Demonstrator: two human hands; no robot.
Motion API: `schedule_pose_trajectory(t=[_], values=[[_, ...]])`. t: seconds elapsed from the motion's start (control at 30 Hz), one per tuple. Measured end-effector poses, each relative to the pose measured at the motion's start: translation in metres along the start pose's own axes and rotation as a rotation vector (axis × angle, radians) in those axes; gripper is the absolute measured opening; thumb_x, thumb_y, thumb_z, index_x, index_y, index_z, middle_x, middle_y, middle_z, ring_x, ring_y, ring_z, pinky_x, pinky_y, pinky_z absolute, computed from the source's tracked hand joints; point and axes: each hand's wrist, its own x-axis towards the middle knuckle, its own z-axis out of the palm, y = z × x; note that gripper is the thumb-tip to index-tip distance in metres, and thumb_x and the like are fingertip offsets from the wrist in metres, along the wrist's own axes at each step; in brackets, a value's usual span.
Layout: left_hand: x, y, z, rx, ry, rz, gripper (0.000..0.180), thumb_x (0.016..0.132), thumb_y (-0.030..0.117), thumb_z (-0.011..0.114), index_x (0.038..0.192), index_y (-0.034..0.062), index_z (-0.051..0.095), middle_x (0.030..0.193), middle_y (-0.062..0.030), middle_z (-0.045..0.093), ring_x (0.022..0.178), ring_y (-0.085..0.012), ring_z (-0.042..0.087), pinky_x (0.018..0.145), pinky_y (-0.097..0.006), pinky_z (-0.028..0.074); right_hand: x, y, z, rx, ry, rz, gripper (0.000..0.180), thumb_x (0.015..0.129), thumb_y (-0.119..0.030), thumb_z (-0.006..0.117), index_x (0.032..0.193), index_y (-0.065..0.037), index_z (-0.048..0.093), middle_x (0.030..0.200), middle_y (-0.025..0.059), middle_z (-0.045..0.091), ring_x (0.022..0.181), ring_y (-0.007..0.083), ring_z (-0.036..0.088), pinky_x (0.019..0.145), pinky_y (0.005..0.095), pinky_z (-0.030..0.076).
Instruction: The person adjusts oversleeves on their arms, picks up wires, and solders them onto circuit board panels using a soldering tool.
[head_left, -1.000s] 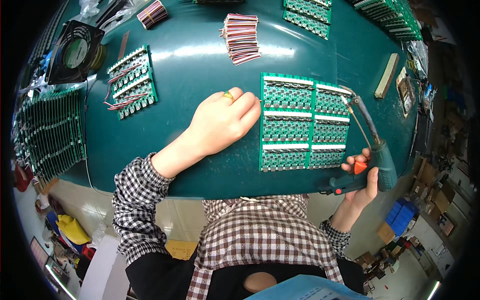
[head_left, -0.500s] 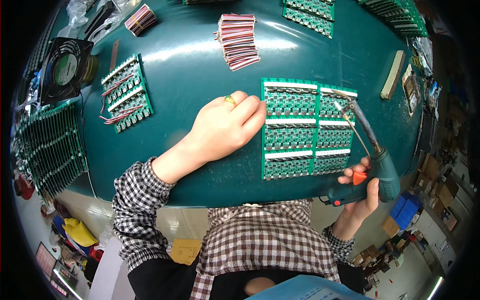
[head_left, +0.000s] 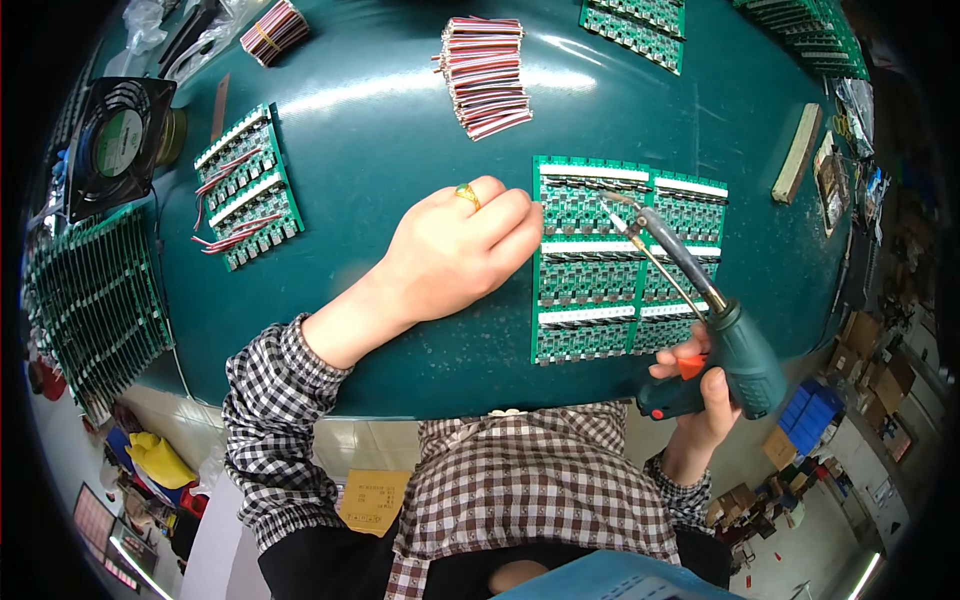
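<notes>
A green circuit board panel (head_left: 590,275) with several white connector strips lies flat on the table. At its upper left edge rests my left hand (head_left: 465,240), fingers curled and pressed together; their tips, and whatever they hold, are hidden. My right hand (head_left: 700,390) is wrapped around a green soldering gun (head_left: 745,365) with a red trigger, at the panel's lower right. The gun's metal tip and a thin feed tube reach up and left over the panel's top row. Whether the tip touches the board I cannot tell.
Bundled wires (head_left: 485,75) lie at the back, with a banded bundle (head_left: 275,32) farther left. A board with loose red wires (head_left: 245,190) is on the left, near a fan (head_left: 120,140) and a stack of boards (head_left: 95,300). A bar (head_left: 797,152) lies at right.
The soldering gun has moved left in my right hand, its tip passing from the panel's right column to the left column's top row. My left hand has stayed at the panel's edge.
</notes>
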Motion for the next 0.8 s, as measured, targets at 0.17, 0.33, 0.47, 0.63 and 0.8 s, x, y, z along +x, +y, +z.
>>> schedule_pose_trajectory(t=[0.17,0.33,0.47,0.63,0.8], values=[[0.0005,-0.0051,0.0024,-0.101,0.007,-0.05,0.023,0.062,0.003,0.063,0.085,0.0039,0.062,0.077,-0.0025,0.054,0.066,-0.0146,0.055,0.051,-0.025,0.044,-0.0011,0.003,0.0015,0.032,-0.005,0.036,0.05,0.079,-0.02,0.062,0.111,0.015,0.046,0.087,0.017,0.06,0.075,0.0286,0.064,0.064,0.0371,0.057],[0.001,-0.0057,0.0027,-0.152,0.008,-0.081,0.024,0.059,0.001,0.066,0.083,0.0043,0.063,0.077,-0.0025,0.053,0.066,-0.0156,0.055,0.052,-0.027,0.045,-0.0012,0.0032,0.0008,0.024,-0.004,0.067,0.051,0.079,-0.02,0.062,0.112,0.015,0.046,0.087,0.017,0.06,0.076,0.0284,0.064,0.064,0.0368,0.057],[0.0012,-0.0065,0.0027,-0.146,0.007,-0.071,0.024,0.06,0.001,0.066,0.083,0.0044,0.063,0.077,-0.0024,0.053,0.066,-0.0153,0.055,0.051,-0.026,0.045,-0.0016,0.0036,0.0031,0.021,0.008,0.072,0.051,0.079,-0.02,0.062,0.112,0.015,0.046,0.087,0.0171,0.06,0.076,0.0281,0.064,0.063,0.0365,0.057],[0.0029,-0.0024,0.0,-0.066,-0.013,-0.044,0.022,0.062,0.004,0.062,0.084,0.0053,0.063,0.077,-0.0022,0.054,0.066,-0.0145,0.055,0.051,-0.025,0.045,-0.0012,0.0077,0.0015,0.019,-0.018,0.072,0.05,0.081,-0.021,0.061,0.113,0.014,0.045,0.088,0.0171,0.06,0.077,0.028,0.064,0.063,0.036,0.058],[0.0024,-0.0022,0.001,-0.063,-0.007,-0.046,0.022,0.062,0.004,0.062,0.084,0.0056,0.063,0.077,-0.0018,0.054,0.066,-0.0143,0.055,0.051,-0.025,0.045,-0.0019,0.0064,0.0044,0.013,-0.01,0.096,0.049,0.079,-0.019,0.062,0.111,0.014,0.047,0.087,0.0171,0.06,0.076,0.0282,0.064,0.063,0.0369,0.057]])
